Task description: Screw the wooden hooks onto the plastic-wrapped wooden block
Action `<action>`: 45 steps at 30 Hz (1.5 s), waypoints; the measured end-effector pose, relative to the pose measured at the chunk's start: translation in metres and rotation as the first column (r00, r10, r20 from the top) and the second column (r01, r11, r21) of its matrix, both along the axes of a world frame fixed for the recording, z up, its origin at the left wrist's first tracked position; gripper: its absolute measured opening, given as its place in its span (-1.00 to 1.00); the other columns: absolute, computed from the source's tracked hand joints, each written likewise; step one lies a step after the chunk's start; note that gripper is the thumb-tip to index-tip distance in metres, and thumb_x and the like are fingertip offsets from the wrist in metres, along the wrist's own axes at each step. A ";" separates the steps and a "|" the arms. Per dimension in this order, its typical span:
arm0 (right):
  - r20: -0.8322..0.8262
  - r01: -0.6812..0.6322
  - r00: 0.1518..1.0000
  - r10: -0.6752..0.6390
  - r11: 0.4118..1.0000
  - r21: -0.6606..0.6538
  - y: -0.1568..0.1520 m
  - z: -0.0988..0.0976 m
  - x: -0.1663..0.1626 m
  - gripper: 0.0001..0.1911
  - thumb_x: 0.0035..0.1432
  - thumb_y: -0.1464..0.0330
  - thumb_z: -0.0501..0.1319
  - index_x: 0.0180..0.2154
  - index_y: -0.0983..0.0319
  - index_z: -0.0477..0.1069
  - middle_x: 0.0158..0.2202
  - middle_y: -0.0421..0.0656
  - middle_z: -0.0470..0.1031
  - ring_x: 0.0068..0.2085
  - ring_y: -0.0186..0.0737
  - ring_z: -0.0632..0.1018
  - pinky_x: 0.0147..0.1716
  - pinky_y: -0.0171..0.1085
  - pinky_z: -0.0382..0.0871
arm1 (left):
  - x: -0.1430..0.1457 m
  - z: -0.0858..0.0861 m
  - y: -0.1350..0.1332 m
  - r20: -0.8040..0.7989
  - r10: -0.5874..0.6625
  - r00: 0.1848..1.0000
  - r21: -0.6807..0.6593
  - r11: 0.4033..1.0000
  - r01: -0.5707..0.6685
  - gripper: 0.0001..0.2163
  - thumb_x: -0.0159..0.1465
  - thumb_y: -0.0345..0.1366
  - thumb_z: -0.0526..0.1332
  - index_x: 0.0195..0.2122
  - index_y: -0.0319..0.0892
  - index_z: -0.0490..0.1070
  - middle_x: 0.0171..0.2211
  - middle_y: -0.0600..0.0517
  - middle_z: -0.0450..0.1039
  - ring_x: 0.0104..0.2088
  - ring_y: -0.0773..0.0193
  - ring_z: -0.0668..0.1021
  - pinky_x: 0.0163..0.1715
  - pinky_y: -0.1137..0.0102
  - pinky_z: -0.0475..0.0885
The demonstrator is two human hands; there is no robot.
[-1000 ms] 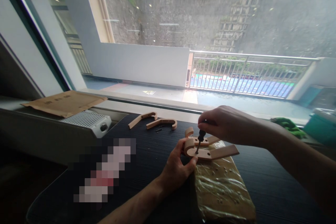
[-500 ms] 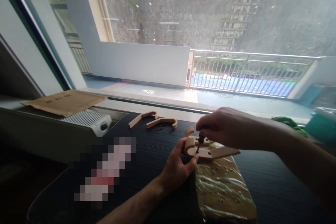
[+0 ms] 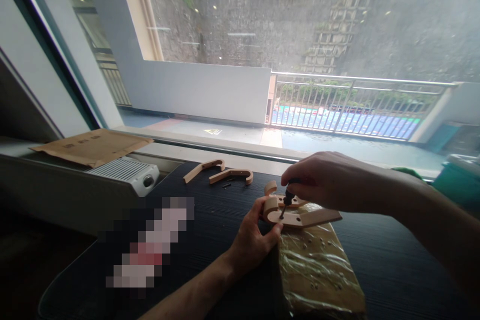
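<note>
One screwdriver (image 3: 288, 199) slants downward, seemingly wrapped by right grip (image 3: 315, 180), left grip (image 3: 257, 227) pinching hook (image 3: 317, 217).

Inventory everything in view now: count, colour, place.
Table: 1, black, underneath
Wrapped block: 1, tan under film, on table
Hooks on block: 2, pale wood, side by side
Loose hooks: 2, pale wood, far side of table
Screw-like bits: count unclear, dark, beside loose hooks
Screwdriver: 1, black handle, tip at nearer block hook
Grilled unit: 1, white, left
Envelope: 1, brown, partly over that unit
Blurred patch: 1, pinkish, table's left
Container: 1, teal, far right
Railing: 1, silver, outdoors
Left hand: 1, bare, on nearer block hook
Right hand: 1, bare, on screwdriver
</note>
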State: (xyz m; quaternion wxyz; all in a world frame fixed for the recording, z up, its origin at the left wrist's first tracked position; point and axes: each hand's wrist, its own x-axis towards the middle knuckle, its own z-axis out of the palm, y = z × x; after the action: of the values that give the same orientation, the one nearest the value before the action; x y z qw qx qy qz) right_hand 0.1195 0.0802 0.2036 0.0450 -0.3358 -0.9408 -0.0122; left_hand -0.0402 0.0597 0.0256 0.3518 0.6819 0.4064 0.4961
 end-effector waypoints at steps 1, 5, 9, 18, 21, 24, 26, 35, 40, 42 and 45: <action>0.000 -0.014 1.000 0.014 1.000 -0.005 0.000 0.001 0.000 -0.77 0.16 0.31 0.03 -0.41 0.13 0.44 -0.60 -0.33 0.37 -0.57 -0.45 0.24 -0.57 -0.41 0.03 | 0.000 0.000 0.000 0.001 0.002 1.000 0.001 1.000 -0.002 -0.65 0.14 -0.42 0.18 -0.04 -0.15 0.19 -0.28 0.07 0.35 -0.29 0.32 0.40 -0.20 0.44 0.33; -0.027 -0.027 0.999 0.026 0.999 -0.024 0.003 -0.001 0.000 -0.74 0.17 0.31 0.02 -0.47 0.19 0.40 -0.62 -0.32 0.34 -0.57 -0.46 0.23 -0.58 -0.41 0.03 | 0.000 0.000 0.000 0.009 0.007 1.000 0.000 1.000 -0.007 -0.64 0.14 -0.43 0.18 -0.04 -0.15 0.18 -0.28 0.07 0.35 -0.29 0.32 0.40 -0.19 0.44 0.33; -0.045 0.034 0.998 -0.035 0.999 -0.027 0.008 -0.005 0.003 -0.70 0.18 0.28 0.00 -0.47 0.21 0.42 -0.63 -0.31 0.34 -0.59 -0.46 0.23 -0.59 -0.40 0.02 | 0.000 -0.001 -0.001 0.017 0.015 1.000 0.013 1.000 -0.015 -0.65 0.12 -0.44 0.19 -0.05 -0.16 0.20 -0.28 0.06 0.36 -0.28 0.31 0.41 -0.17 0.44 0.32; -0.051 0.036 0.998 -0.039 0.997 -0.072 0.005 -0.001 0.004 -0.76 0.14 0.29 0.05 -0.30 0.11 0.48 -0.60 -0.31 0.40 -0.59 -0.44 0.26 -0.60 -0.39 0.02 | 0.001 -0.001 0.000 0.021 0.011 1.000 0.010 1.000 -0.012 -0.65 0.12 -0.43 0.18 -0.05 -0.15 0.20 -0.26 0.05 0.36 -0.26 0.30 0.42 -0.16 0.42 0.33; -0.046 0.009 0.999 -0.013 0.996 -0.094 0.005 0.001 0.004 -0.77 0.13 0.31 0.05 -0.32 0.12 0.49 -0.57 -0.29 0.42 -0.56 -0.41 0.31 -0.57 -0.38 0.05 | 0.001 0.000 0.000 0.024 0.009 1.000 0.003 1.000 -0.009 -0.64 0.13 -0.43 0.18 -0.04 -0.14 0.20 -0.27 0.06 0.37 -0.27 0.30 0.42 -0.18 0.42 0.33; -0.056 0.002 0.998 -0.009 0.993 -0.121 0.005 0.001 0.002 -0.76 0.13 0.32 0.05 -0.32 0.15 0.50 -0.56 -0.27 0.43 -0.56 -0.40 0.32 -0.56 -0.37 0.06 | 0.001 0.000 -0.001 0.023 0.018 1.000 -0.002 1.000 -0.018 -0.65 0.12 -0.42 0.19 -0.05 -0.15 0.21 -0.28 0.06 0.37 -0.28 0.30 0.42 -0.19 0.43 0.33; -0.070 0.017 0.997 -0.026 0.993 -0.118 0.006 -0.001 0.002 -0.75 0.13 0.32 0.04 -0.33 0.16 0.50 -0.57 -0.27 0.42 -0.57 -0.42 0.31 -0.57 -0.38 0.06 | 0.001 0.000 0.000 0.023 0.016 1.000 0.000 1.000 -0.016 -0.65 0.12 -0.42 0.19 -0.05 -0.15 0.21 -0.28 0.06 0.37 -0.28 0.30 0.42 -0.18 0.43 0.33; -0.113 0.117 0.986 -0.122 0.992 -0.051 0.004 -0.006 0.003 -0.73 0.15 0.29 0.03 -0.37 0.21 0.48 -0.57 -0.25 0.41 -0.60 -0.44 0.27 -0.58 -0.38 0.06 | 0.001 -0.003 0.001 0.042 0.000 0.999 0.028 1.000 -0.001 -0.66 0.12 -0.42 0.18 -0.06 -0.15 0.20 -0.28 0.05 0.36 -0.28 0.30 0.42 -0.19 0.40 0.34; -0.016 0.041 0.999 -0.042 0.995 -0.090 0.001 -0.001 0.004 -0.75 0.12 0.30 0.06 -0.25 0.14 0.48 -0.47 -0.23 0.48 -0.52 -0.39 0.35 -0.53 -0.37 0.11 | 0.006 0.000 0.000 0.103 0.027 0.994 0.030 0.999 -0.030 -0.68 0.09 -0.43 0.19 -0.11 -0.17 0.22 -0.30 0.06 0.37 -0.29 0.32 0.44 -0.19 0.40 0.35; -0.023 -0.013 1.000 0.010 0.992 -0.127 -0.002 0.000 0.004 -0.75 0.12 0.34 0.04 -0.25 0.17 0.47 -0.43 -0.21 0.49 -0.49 -0.39 0.37 -0.50 -0.38 0.14 | 0.009 0.002 -0.002 0.120 0.045 0.992 0.001 0.999 -0.045 -0.62 0.06 -0.45 0.20 -0.08 -0.17 0.20 -0.29 0.06 0.39 -0.31 0.32 0.45 -0.21 0.39 0.36; -0.026 -0.020 1.000 0.017 0.992 -0.122 -0.007 0.000 0.003 -0.76 0.13 0.37 0.03 -0.27 0.21 0.46 -0.41 -0.19 0.49 -0.47 -0.37 0.38 -0.48 -0.37 0.16 | 0.013 0.002 -0.006 0.164 0.095 0.982 -0.036 0.995 -0.090 -0.57 0.04 -0.45 0.20 -0.04 -0.15 0.18 -0.25 0.05 0.40 -0.28 0.30 0.47 -0.22 0.38 0.38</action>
State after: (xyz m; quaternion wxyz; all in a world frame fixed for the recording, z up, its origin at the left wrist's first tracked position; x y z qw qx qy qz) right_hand 0.1224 0.0728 0.2035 0.0361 -0.3294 -0.9421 0.0502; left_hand -0.0270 0.0535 0.0277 0.3706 0.6134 0.4141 0.5612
